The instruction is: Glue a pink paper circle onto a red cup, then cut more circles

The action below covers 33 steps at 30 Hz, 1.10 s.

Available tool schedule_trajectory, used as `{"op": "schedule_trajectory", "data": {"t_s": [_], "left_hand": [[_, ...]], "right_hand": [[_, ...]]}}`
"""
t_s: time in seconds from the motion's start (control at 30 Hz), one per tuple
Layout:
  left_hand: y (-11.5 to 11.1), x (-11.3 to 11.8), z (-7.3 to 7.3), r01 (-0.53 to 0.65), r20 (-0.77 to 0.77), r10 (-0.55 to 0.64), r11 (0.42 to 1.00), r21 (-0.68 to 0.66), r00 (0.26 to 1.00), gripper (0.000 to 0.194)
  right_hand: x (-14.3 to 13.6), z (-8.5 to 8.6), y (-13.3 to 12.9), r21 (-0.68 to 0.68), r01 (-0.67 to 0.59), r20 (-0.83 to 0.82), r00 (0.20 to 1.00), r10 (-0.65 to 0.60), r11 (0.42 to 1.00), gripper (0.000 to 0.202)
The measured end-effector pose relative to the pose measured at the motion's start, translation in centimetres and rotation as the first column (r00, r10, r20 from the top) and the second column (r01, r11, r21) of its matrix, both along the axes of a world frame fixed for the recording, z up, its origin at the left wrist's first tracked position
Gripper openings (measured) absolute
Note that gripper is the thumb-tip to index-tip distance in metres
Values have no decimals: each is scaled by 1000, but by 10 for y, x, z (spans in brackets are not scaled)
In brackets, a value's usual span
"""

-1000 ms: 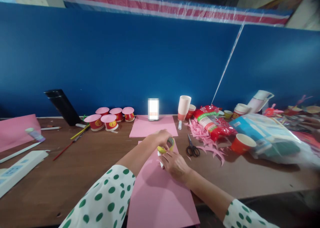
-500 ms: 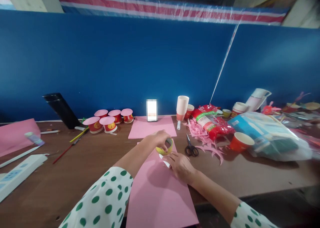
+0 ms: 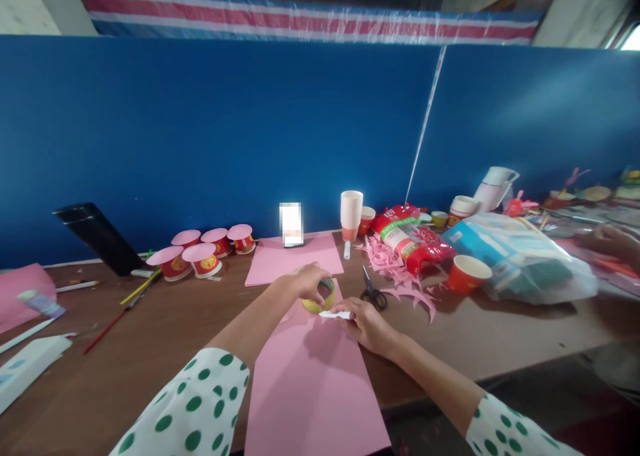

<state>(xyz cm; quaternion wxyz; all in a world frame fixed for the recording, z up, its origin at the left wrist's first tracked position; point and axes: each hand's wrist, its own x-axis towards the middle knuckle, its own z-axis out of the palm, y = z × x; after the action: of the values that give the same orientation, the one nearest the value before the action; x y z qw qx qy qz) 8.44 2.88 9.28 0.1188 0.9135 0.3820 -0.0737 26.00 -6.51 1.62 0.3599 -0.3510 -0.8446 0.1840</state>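
A roll of yellow tape (image 3: 314, 305) stands over the pink paper sheet (image 3: 313, 403), and my left hand (image 3: 306, 284) is closed round its upper part. My right hand (image 3: 369, 323), just right of the roll, pinches a short white stick-like piece (image 3: 334, 315) that points left toward the tape. Beyond my right hand lie black-handled scissors (image 3: 374, 296), blades pointing away. Another pink sheet (image 3: 320, 255) lies flat at the back, under a bright blurred phone-like object (image 3: 291, 224).
Several red cups with pink discs (image 3: 204, 259) and a black bottle (image 3: 100, 237) stand back left. To the right are stacked cups (image 3: 351, 209), a red bag (image 3: 415, 243), pink scraps, an orange cup (image 3: 469, 275), a plastic-wrapped pack (image 3: 525, 256) and another person's hand.
The view has shifted, so the table things sit further left. My right hand has turned the white piece from slanted to nearly level. Another person's hand now shows at the right edge.
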Motion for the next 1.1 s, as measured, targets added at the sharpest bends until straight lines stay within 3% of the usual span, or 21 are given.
{"op": "schedule_trajectory", "data": {"t_s": [0.37,0.63,1.1], "left_hand": [[1,0,-1,3,-5,-3,1000,-12,1000,55],[9,-1,-10,19,-13,-19,1000,11,1000,56],[4,0,-5,1,-35,0,1000,4,999,52]], "right_hand": [[13,-3,10,-150,129,-147,978,-151,980,18],[18,-8,17,-157,235,-145,955,-258,959,16],[23,-12,21,-141,326,-229,908,-352,935,19]]}}
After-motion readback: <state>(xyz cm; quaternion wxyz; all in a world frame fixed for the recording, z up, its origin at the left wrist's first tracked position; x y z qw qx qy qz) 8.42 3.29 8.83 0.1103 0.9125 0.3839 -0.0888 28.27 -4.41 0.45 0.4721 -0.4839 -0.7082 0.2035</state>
